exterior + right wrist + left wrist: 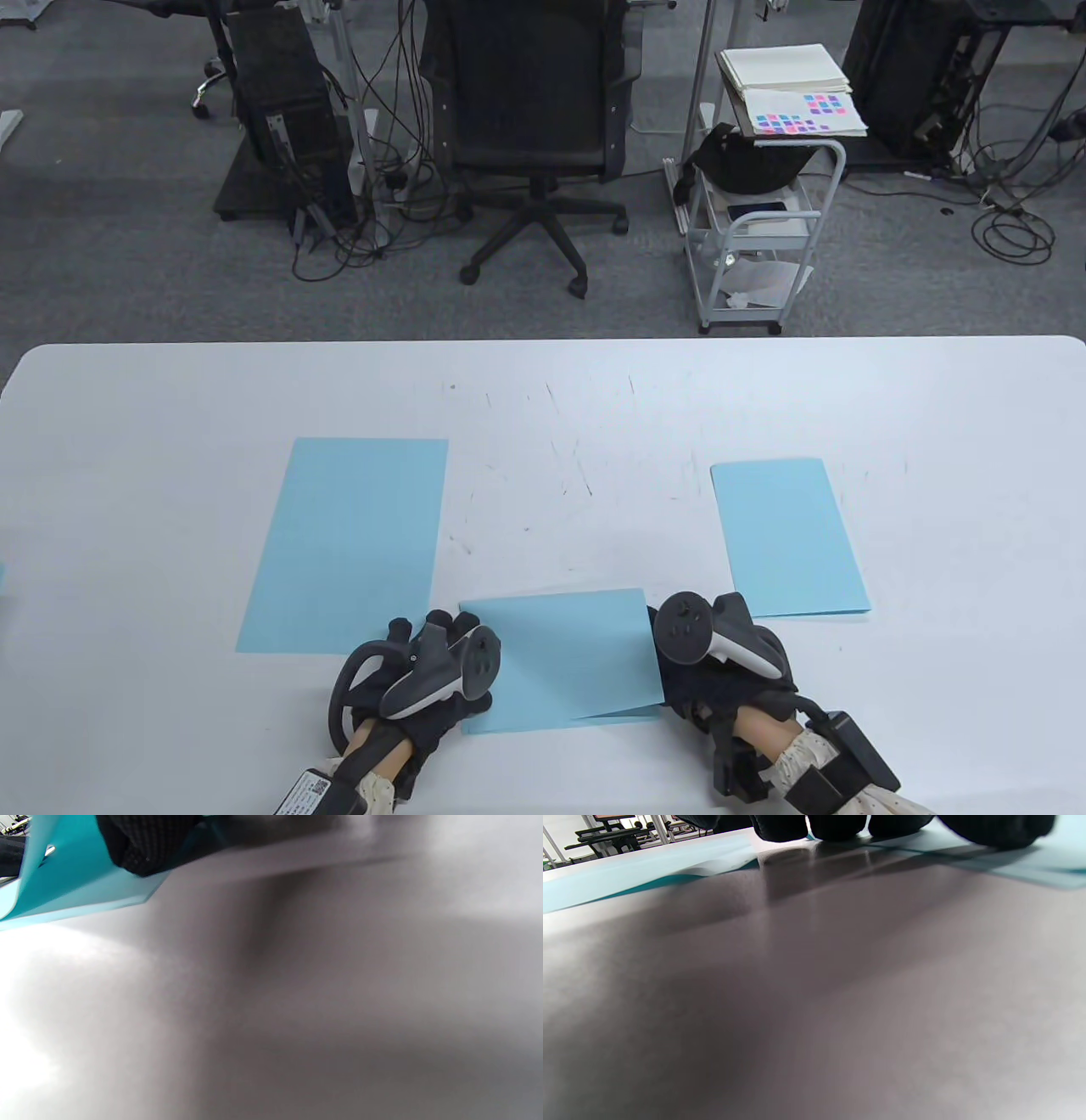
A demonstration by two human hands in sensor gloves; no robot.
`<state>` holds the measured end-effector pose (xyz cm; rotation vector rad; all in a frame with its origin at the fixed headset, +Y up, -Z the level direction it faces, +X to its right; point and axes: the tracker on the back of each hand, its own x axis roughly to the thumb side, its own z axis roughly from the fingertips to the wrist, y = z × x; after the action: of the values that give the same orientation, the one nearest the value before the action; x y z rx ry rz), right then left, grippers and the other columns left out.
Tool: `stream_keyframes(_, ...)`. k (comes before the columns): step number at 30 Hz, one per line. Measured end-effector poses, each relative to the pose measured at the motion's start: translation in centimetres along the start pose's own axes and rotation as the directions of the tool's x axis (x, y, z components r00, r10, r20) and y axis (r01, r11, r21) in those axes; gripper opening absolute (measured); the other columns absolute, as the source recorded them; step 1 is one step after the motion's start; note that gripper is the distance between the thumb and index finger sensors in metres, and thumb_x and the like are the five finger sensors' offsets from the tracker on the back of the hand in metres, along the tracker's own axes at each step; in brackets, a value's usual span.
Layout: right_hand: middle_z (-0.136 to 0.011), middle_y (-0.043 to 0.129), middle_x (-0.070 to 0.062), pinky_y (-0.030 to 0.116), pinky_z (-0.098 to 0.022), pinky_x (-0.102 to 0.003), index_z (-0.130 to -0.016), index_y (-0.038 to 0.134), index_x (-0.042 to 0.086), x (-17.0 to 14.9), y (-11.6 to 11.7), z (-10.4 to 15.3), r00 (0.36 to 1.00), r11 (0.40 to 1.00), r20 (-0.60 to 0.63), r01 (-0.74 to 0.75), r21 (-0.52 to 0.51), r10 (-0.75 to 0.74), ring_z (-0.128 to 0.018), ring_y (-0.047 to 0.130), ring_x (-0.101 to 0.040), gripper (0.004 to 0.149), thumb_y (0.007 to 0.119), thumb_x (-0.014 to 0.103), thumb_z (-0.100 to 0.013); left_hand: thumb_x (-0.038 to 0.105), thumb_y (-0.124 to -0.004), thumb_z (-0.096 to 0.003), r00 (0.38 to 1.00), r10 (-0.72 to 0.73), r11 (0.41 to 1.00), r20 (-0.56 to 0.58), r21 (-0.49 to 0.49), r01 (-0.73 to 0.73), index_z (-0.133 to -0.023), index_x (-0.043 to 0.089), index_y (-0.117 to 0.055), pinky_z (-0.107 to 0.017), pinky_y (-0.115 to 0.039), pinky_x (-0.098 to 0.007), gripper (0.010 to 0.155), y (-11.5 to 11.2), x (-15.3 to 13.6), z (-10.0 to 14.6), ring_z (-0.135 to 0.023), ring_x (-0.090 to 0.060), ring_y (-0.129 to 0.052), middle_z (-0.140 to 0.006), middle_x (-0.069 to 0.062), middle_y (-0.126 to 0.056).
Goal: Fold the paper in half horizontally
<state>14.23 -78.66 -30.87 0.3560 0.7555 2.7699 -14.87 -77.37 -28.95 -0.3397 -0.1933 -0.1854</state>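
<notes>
A light blue paper (564, 658) lies folded over near the table's front edge, its upper layer slightly skewed over the lower one. My left hand (441, 654) sits at its left edge. In the left wrist view the fingertips (835, 825) press down on the paper (1031, 861) and the table. My right hand (679, 671) is at the paper's right edge. In the right wrist view a gloved finger (144, 844) grips the paper (76, 887), whose layers gape apart there.
An unfolded blue sheet (348, 543) lies flat to the left of my left hand. A folded blue sheet (789, 539) lies to the right, beyond my right hand. The white table (543, 399) runs to its far edge; a chair and a cart stand behind it.
</notes>
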Motion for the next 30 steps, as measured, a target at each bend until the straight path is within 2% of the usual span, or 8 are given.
stream_keyframes(10, -0.116, 0.018, 0.021, 0.007, -0.072, -0.064, -0.103, 0.038, 0.047, -0.1, 0.0, -0.1, 1.0, 1.0, 0.006, 0.004, 0.007, -0.004, -0.107, 0.003, -0.024, 0.065, 0.071, 0.04, -0.047, 0.06, -0.072, -0.0322, 1.0, 0.0, 1.0, -0.006, -0.018, 0.0, -0.095, 0.058, -0.052, -0.087, -0.048, -0.051, 0.066, 0.0, -0.4, 0.0, -0.114, -0.011, -0.051, -0.114, 0.025, -0.046)
stream_keyframes(14, -0.116, 0.018, 0.022, 0.009, -0.073, -0.062, -0.104, 0.042, 0.044, -0.1, -1.0, 0.4, 1.0, 1.0, -0.022, 0.008, 0.018, -0.008, -0.106, 0.001, -0.021, 0.063, 0.07, 0.033, -0.049, 0.06, -0.071, -0.0325, 1.0, -0.003, 1.0, -0.007, -0.021, 0.003, -0.095, 0.058, -0.051, -0.087, -0.048, -0.051, 0.066, -0.1, -0.4, 0.1, -0.114, -0.011, -0.052, -0.114, 0.025, -0.045)
stream_keyframes(19, -0.117, 0.036, 0.014, 0.015, -0.074, -0.063, -0.104, 0.052, 0.038, 0.0, -4.4, 1.7, 0.993, 0.993, -0.115, -0.016, -0.119, 0.003, -0.108, 0.013, -0.023, 0.058, 0.071, 0.029, -0.05, 0.059, -0.07, -0.033, 1.0, -0.001, 1.0, -0.008, -0.027, 0.001, -0.095, 0.058, -0.05, -0.086, -0.048, -0.051, 0.065, -0.1, -0.3, 0.1, -0.114, -0.012, -0.052, -0.115, 0.025, -0.044)
stream_keyframes(23, -0.119, 0.037, 0.009, 0.013, -0.073, -0.065, -0.104, 0.054, 0.036, 0.8, -6.6, 2.5, 0.984, 0.98, -0.178, -0.059, -0.193, 0.024, -0.109, 0.016, -0.027, 0.057, 0.07, 0.028, -0.051, 0.059, -0.07, -0.033, 1.0, -0.007, 1.0, -0.008, -0.028, 0.006, -0.095, 0.058, -0.05, -0.086, -0.048, -0.052, 0.066, -0.1, -0.3, 0.1, -0.114, -0.012, -0.052, -0.115, 0.024, -0.044)
stream_keyframes(25, -0.119, 0.036, 0.009, 0.013, -0.073, -0.065, -0.105, 0.054, 0.036, 1.6, -7.3, 2.6, 0.984, 0.973, -0.176, -0.059, -0.223, 0.019, -0.109, 0.016, -0.027, 0.057, 0.07, 0.028, -0.051, 0.059, -0.069, -0.0333, 1.0, -0.01, 1.0, -0.006, -0.028, 0.01, -0.096, 0.058, -0.049, -0.086, -0.048, -0.052, 0.066, -0.1, -0.3, 0.1, -0.114, -0.012, -0.052, -0.115, 0.024, -0.043)
stream_keyframes(27, -0.119, 0.035, 0.009, 0.013, -0.073, -0.065, -0.105, 0.052, 0.036, 3.2, -7.7, 2.2, 0.992, 0.972, -0.123, -0.026, -0.235, -0.004, -0.109, 0.016, -0.028, 0.057, 0.069, 0.029, -0.051, 0.059, -0.069, -0.0333, 1.0, -0.012, 1.0, -0.005, -0.027, 0.012, -0.096, 0.058, -0.049, -0.086, -0.048, -0.052, 0.066, -0.1, -0.2, 0.1, -0.114, -0.012, -0.051, -0.115, 0.024, -0.043)
stream_keyframes(30, -0.119, 0.035, 0.009, 0.014, -0.073, -0.065, -0.105, 0.051, 0.036, 5.8, -7.1, 1.0, 0.999, 0.973, -0.046, -0.009, -0.229, -0.001, -0.109, 0.017, -0.027, 0.058, 0.069, 0.031, -0.051, 0.059, -0.068, -0.0336, 1.0, -0.022, 0.999, -0.003, -0.025, 0.022, -0.096, 0.057, -0.048, -0.086, -0.048, -0.052, 0.066, -0.1, -0.2, 0.2, -0.114, -0.013, -0.051, -0.115, 0.023, -0.043)
